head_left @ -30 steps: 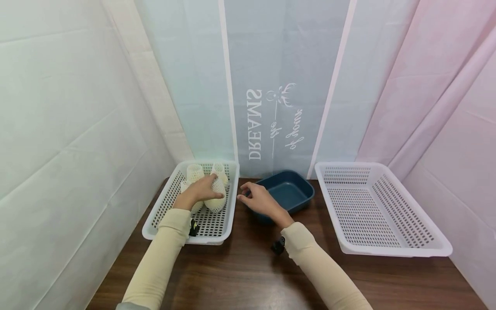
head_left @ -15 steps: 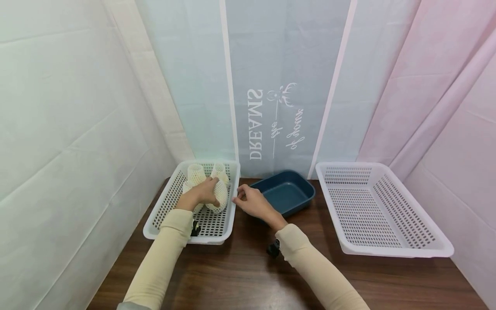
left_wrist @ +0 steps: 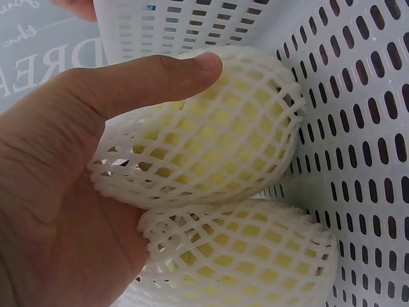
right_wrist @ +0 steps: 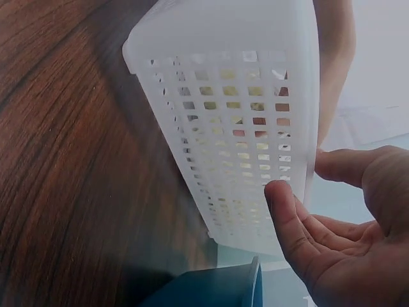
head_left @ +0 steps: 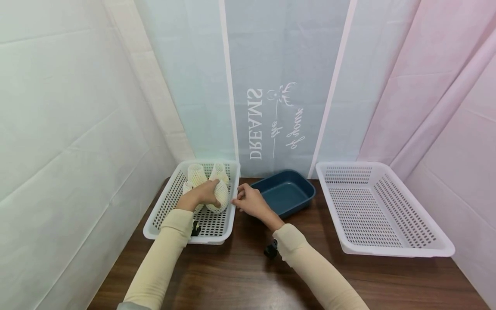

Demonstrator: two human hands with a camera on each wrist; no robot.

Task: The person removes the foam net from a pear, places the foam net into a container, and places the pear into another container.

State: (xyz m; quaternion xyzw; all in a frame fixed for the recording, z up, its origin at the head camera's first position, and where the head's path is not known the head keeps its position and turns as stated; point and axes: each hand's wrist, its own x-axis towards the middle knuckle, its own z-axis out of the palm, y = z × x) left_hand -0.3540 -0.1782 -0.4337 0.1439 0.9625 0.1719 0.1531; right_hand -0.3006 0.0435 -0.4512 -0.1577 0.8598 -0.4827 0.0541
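Note:
My left hand (head_left: 201, 193) reaches into the left white basket (head_left: 209, 237) and grips a yellow fruit in a white foam net (left_wrist: 217, 128), its thumb lying across the net. A second netted fruit (left_wrist: 249, 256) lies against it in the left wrist view. More netted fruit (head_left: 196, 173) sits toward the back of the same basket. At that basket's right side is my right hand (head_left: 253, 201). In the right wrist view its thumb is at the rim (right_wrist: 310, 96) and its index finger lies over the outer wall, with the rim between them.
A dark blue tub (head_left: 288, 196) stands just right of my right hand, partly behind it. Farther right is a larger white perforated basket (head_left: 403, 250). Everything stands on a dark wooden table (head_left: 232, 275), with hanging cloth (head_left: 283, 51) behind.
My left hand has come down and closed around the front right netted fruit. My right hand has moved left, from beside the blue tub to the left basket's rim.

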